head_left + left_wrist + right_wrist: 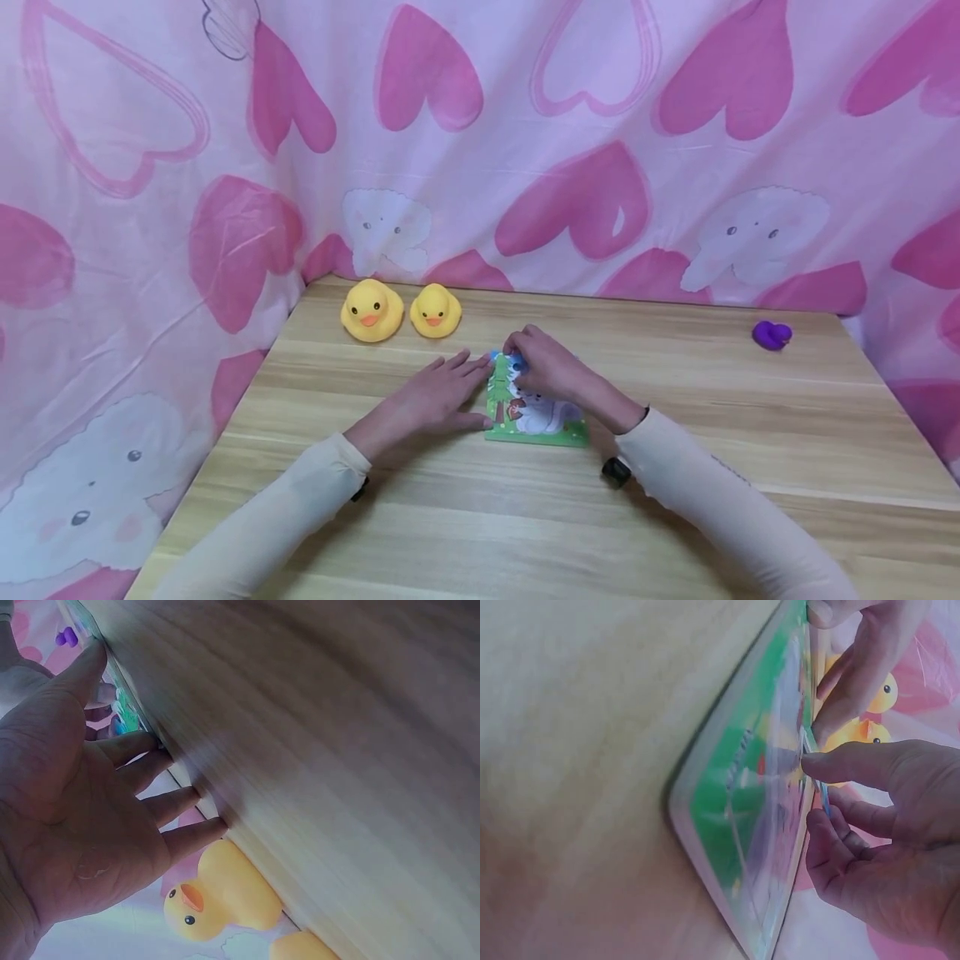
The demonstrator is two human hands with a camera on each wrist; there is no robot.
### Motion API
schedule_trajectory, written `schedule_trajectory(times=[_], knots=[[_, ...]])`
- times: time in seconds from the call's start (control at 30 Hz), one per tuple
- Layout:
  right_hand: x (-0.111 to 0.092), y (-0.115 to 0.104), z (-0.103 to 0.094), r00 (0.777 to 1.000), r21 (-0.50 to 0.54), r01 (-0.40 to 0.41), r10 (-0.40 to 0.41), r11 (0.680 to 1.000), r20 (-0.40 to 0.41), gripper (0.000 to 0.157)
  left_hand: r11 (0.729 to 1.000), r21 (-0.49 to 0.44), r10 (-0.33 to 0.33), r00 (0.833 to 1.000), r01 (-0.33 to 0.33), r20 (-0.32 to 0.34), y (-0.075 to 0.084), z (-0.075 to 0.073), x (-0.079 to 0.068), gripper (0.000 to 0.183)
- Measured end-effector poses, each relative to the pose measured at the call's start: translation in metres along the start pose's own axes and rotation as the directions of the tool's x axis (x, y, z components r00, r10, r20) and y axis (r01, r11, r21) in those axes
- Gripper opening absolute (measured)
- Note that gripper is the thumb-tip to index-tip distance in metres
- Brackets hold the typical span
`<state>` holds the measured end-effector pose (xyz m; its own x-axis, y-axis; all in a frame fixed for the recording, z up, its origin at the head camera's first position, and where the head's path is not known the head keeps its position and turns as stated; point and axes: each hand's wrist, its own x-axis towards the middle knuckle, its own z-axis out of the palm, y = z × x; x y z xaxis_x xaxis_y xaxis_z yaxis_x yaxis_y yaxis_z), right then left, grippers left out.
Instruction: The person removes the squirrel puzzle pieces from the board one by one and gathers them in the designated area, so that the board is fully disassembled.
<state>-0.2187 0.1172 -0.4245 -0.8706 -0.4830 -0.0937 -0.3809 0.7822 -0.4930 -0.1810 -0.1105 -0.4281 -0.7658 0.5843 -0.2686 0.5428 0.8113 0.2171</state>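
So the left hand point(438, 398) is spreading its fingers at the left edge of a cartoon picture board point(551, 421), which is lying flat on the wooden table point(480, 525), right in front of two yellow rubber ducks point(371, 311). The right hand point(553, 367) is mostly covering its own fingertips in the head view, but the right wrist cam is showing them pinching a thin piece point(826, 799), tilted up off the board.
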Motion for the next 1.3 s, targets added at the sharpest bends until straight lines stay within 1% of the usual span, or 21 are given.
schedule_trajectory(times=[0.17, 0.3, 0.4, 0.53, 0.6, 0.73, 0.87, 0.97, 1.1, 1.3], knots=[[-0.002, 0.004, -0.009, 1.000, 0.010, 0.010, -0.010, 1.000, -0.016, 0.046, 1.000, 0.005, -0.006, 1.000, 0.006, 0.003, 0.000, 0.000, 0.002, 0.093], [-0.013, 0.016, -0.025, 0.998, 0.038, 0.037, -0.035, 0.999, -0.051, 0.048, 1.000, 0.001, -0.011, 1.000, 0.011, 0.004, 0.000, 0.000, 0.002, 0.093], [-0.024, 0.031, -0.036, 0.997, 0.032, 0.024, -0.022, 0.999, -0.070, 0.048, 1.000, -0.007, -0.014, 1.000, 0.014, 0.005, 0.001, 0.000, 0.002, 0.093], [-0.042, 0.053, -0.044, 0.996, 0.024, -0.056, 0.057, 0.998, -0.072, 0.046, 1.000, -0.001, -0.017, 1.000, 0.017, 0.009, 0.001, 0.000, 0.002, 0.094], [-0.052, 0.067, -0.046, 0.994, 0.032, -0.082, 0.084, 0.996, -0.066, 0.046, 1.000, -0.002, -0.017, 1.000, 0.017, 0.009, 0.002, 0.000, 0.002, 0.093], [-0.071, 0.094, -0.050, 0.995, 0.051, -0.081, 0.084, 0.995, -0.046, 0.046, 1.000, -0.005, -0.018, 1.000, 0.018, 0.013, 0.002, 0.000, 0.002, 0.093], [-0.084, 0.113, -0.052, 0.997, 0.033, -0.065, 0.066, 0.997, -0.028, 0.044, 1.000, 0.001, -0.018, 1.000, 0.018, 0.018, 0.002, 0.000, 0.002, 0.094], [-0.089, 0.120, -0.052, 0.998, 0.022, -0.061, 0.061, 0.998, -0.011, 0.042, 1.000, 0.001, -0.015, 1.000, 0.015, 0.021, 0.002, 0.000, 0.003, 0.094], [-0.093, 0.125, -0.053, 0.998, 0.045, -0.070, 0.069, 0.997, 0.012, 0.040, 1.000, 0.000, -0.009, 1.000, 0.009, 0.020, 0.002, 0.000, 0.003, 0.093], [-0.090, 0.122, -0.057, 0.998, 0.046, -0.049, 0.046, 0.998, 0.048, 0.047, 1.000, 0.008, -0.011, 1.000, 0.011, 0.013, 0.002, 0.000, 0.002, 0.093]])
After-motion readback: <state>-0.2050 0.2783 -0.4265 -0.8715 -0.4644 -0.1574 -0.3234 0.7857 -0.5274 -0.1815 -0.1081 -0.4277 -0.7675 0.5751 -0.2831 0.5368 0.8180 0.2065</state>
